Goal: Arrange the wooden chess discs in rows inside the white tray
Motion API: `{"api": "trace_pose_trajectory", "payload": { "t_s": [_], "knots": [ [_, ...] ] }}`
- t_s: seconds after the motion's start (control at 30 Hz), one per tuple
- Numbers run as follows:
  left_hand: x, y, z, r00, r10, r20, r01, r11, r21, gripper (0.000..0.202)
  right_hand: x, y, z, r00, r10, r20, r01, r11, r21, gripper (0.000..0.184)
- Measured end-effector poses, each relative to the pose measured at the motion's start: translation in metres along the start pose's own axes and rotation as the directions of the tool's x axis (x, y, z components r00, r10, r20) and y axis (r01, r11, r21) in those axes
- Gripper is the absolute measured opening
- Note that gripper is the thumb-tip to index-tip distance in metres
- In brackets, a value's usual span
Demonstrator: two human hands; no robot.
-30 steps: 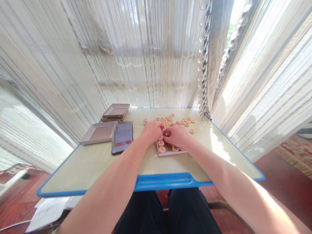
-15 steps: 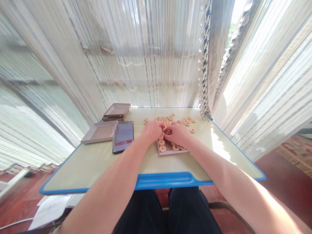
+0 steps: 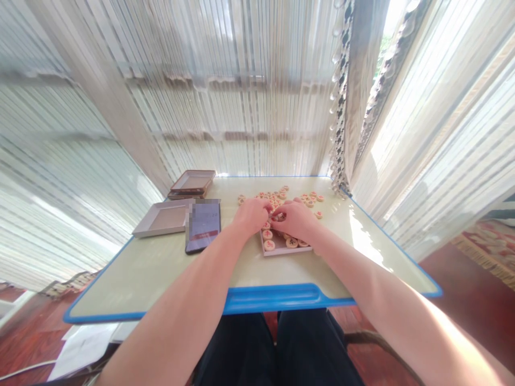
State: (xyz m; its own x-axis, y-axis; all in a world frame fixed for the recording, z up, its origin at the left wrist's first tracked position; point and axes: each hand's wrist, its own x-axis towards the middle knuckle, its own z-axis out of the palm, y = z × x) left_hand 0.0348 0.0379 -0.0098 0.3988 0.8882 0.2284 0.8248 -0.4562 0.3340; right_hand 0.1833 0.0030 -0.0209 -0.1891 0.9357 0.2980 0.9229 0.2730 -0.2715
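Note:
Round wooden Chinese chess pieces (image 3: 292, 243) with red or dark characters lie in a shallow pale box (image 3: 281, 253) in front of me. A column of pieces (image 3: 267, 235) runs along the box's left wall. My left hand (image 3: 253, 214) is over the box's far left corner, its fingers bent together; whatever is between them is hidden. Opposite it, my right hand (image 3: 298, 219) curls over the box with thumb and fingers closed around a chess piece (image 3: 280, 217). The two hands' fingertips nearly meet.
Loose pieces (image 3: 273, 199) lie beyond my hands, with another group (image 3: 311, 199) farther right. Left of me are a phone (image 3: 204, 228), a shallow box part (image 3: 161, 219) and stacked brown-edged boxes (image 3: 193, 182). The table has a blue rim (image 3: 273, 298); string curtains hang behind.
Both hands stay at the far side of the box, with only a slight shift of the right fingers. The camera view has moved a little.

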Motion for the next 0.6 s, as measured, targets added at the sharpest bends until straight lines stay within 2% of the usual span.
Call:
{"api": "trace_pose_trajectory", "payload": {
  "t_s": [0.17,0.27,0.37,0.5,0.6],
  "knots": [
    [0.001,-0.005,-0.001,1.000,-0.015,-0.005,0.014,0.999,-0.036,0.036,-0.002,0.000,-0.002,1.000,-0.013,-0.006,0.013,0.999,0.044,0.017],
    [0.002,-0.010,-0.003,0.998,-0.030,-0.047,0.028,0.998,-0.052,0.036,-0.001,-0.001,-0.002,1.000,-0.014,0.009,0.014,0.999,0.046,0.014],
    [0.003,-0.013,-0.005,0.995,-0.044,-0.091,0.038,0.997,-0.068,0.037,0.000,0.000,-0.001,1.000,-0.018,0.006,0.017,0.999,0.051,0.013],
    [0.002,-0.014,-0.004,0.995,-0.030,-0.095,0.024,0.998,-0.065,0.038,-0.001,-0.001,-0.002,1.000,-0.022,-0.008,0.022,0.996,0.085,0.015],
    [0.002,-0.015,-0.003,0.995,-0.016,-0.098,0.009,0.998,-0.064,0.038,-0.008,-0.003,-0.004,0.996,-0.074,-0.054,0.081,0.985,0.153,0.018]
  ]
}}
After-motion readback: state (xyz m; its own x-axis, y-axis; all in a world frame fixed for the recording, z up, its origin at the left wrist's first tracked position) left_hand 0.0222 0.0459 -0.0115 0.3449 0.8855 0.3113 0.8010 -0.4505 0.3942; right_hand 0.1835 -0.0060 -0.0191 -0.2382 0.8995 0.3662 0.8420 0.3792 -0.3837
